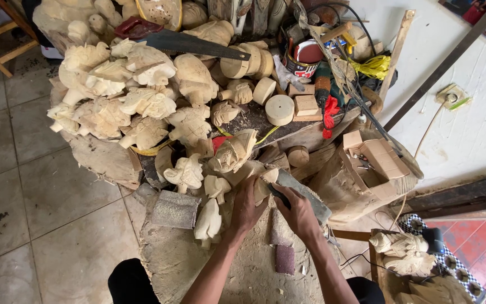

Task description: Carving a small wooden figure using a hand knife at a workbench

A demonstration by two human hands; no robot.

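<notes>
- Left hand (247, 207): clenched around a small pale wood piece (264, 184), pinning it down on the dusty stump top (243, 270).
- Right hand (299, 214): grasping the dark handle of a flat grey rasp (305, 194); the blade runs away from the knuckles, up and to the right, its near end touching the wood piece.
- Just left of the left hand: a pale carved figure (209, 220) standing on the stump, and beyond it a sheet of grey sandpaper (175, 209).
- Below the right hand, near the wrist: a dark red sanding block (285, 259) lying in sawdust.
- Well above both hands: a heap of unfinished carvings (136, 95), with a handsaw (192, 44) resting on top.
</notes>
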